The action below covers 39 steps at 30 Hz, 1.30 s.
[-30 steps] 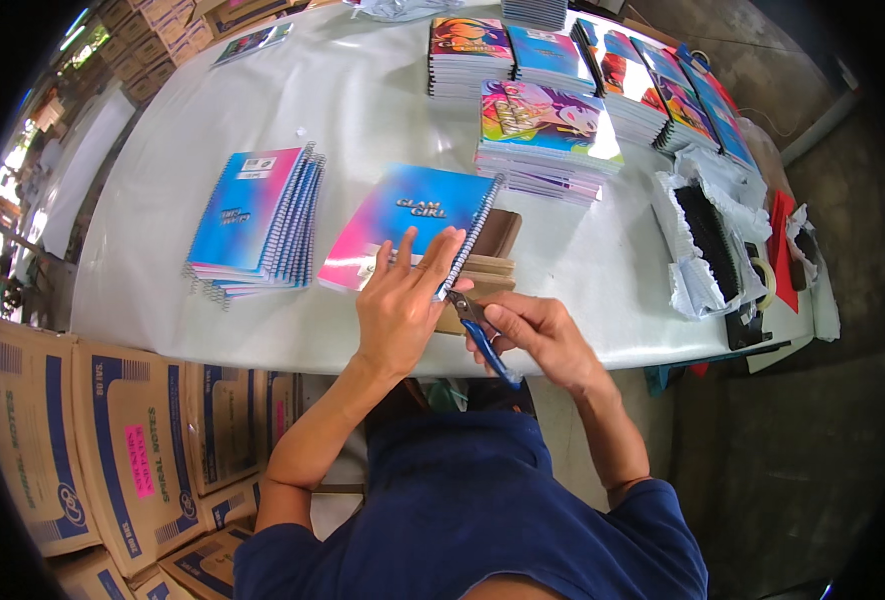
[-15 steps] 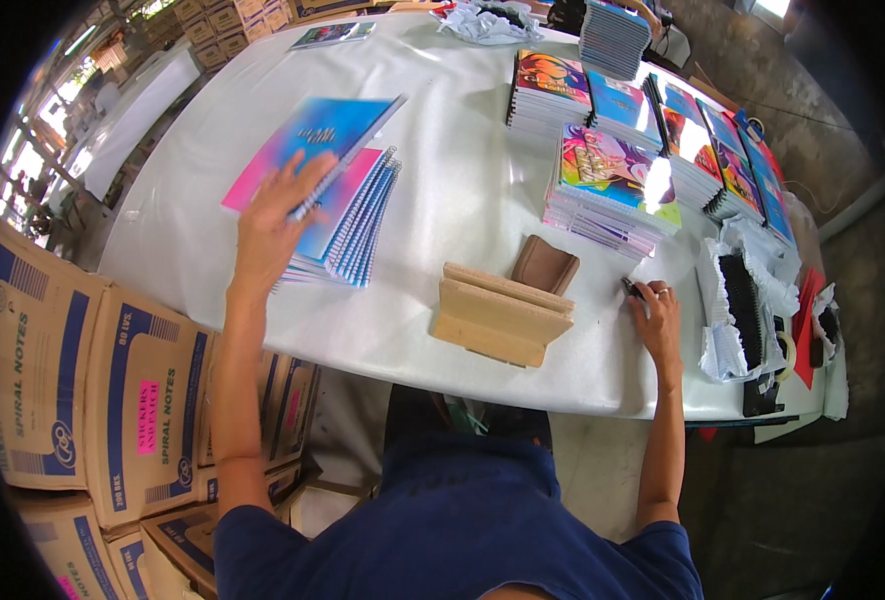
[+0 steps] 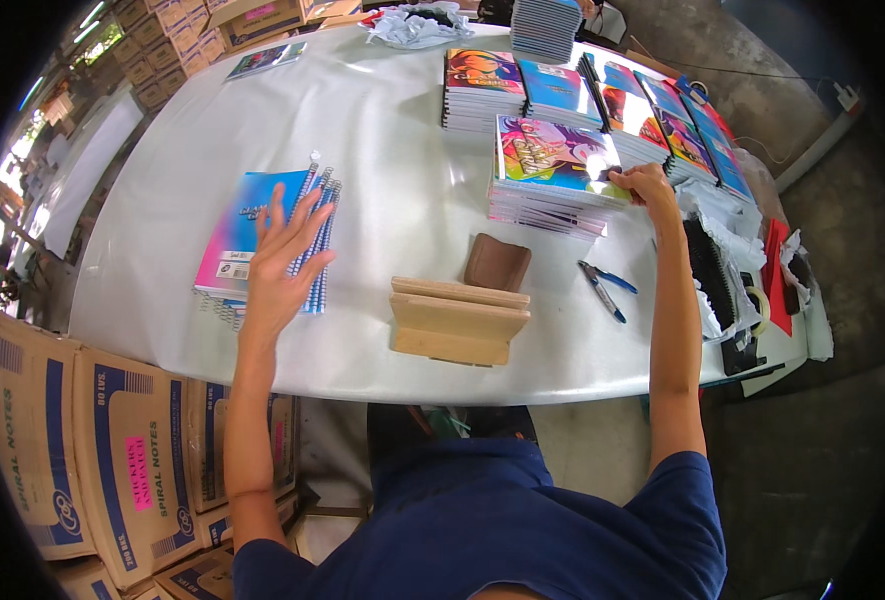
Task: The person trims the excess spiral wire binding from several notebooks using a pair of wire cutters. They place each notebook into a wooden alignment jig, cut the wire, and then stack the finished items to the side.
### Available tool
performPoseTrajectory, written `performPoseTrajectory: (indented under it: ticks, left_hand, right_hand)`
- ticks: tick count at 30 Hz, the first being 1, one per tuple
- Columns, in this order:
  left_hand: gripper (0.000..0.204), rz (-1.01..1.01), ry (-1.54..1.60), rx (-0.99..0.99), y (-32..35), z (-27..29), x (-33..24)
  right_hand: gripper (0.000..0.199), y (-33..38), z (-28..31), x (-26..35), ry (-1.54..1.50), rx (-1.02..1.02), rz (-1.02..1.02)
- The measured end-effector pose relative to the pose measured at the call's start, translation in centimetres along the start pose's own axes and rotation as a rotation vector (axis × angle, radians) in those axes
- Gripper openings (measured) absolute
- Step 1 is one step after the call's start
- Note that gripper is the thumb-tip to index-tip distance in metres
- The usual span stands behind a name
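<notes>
My left hand [image 3: 288, 255] hovers over or rests on a stack of pink-and-blue spiral notebooks [image 3: 225, 235], its fingers spread and holding nothing. A wire coil end sticks up at the far edge of this stack. On the right, my right hand [image 3: 646, 186] pinches the near right corner of the top notebook [image 3: 553, 150], a multicoloured one, on a stack of pages and covers. Pliers with blue-and-black handles [image 3: 606, 288] lie splayed on the table, left of my right forearm.
A wooden stand [image 3: 458, 325] and a brown curved block [image 3: 498, 262] sit mid-table. Behind are more notebook stacks [image 3: 483, 85]. Black coils in white wrapping [image 3: 718, 270] and a tape roll [image 3: 759, 308] lie at right. Cardboard boxes [image 3: 133, 440] stand below left.
My left hand has set its notebook down on the left stack and spread its fingers. My right hand has let go of the pliers and moved up to the right stack's top notebook.
</notes>
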State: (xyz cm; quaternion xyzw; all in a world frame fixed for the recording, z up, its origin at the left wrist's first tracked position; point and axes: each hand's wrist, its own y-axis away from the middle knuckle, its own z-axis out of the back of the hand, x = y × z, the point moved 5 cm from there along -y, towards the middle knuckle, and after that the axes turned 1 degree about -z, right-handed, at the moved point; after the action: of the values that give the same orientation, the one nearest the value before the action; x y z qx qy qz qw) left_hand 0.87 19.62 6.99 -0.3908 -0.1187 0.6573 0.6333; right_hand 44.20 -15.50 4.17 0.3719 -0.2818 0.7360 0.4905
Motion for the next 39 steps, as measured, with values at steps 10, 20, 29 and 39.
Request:
performPoseTrajectory:
  ticks: [10,20,29,39]
  left_hand:
    - [0.074,0.424,0.786,-0.169,-7.4,-8.5,-3.4]
    - [0.033,0.309,1.051,0.36,-1.1,-8.2,-5.6]
    - [0.128,0.443,1.152,0.011,6.0,-14.8,-2.9]
    - [0.112,0.407,0.988,-0.215,4.5,-8.5,-1.3]
  right_hand:
    - [0.015,15.0,-3.5,11.2,-0.485,-0.16,0.418]
    - [0.039,25.5,-11.6,2.9,-0.764,0.091,0.343]
    - [0.067,27.0,-14.5,1.8,-0.157,0.162,0.362]
    - [0.021,9.1,7.7,-9.2,1.121,-0.554,0.081]
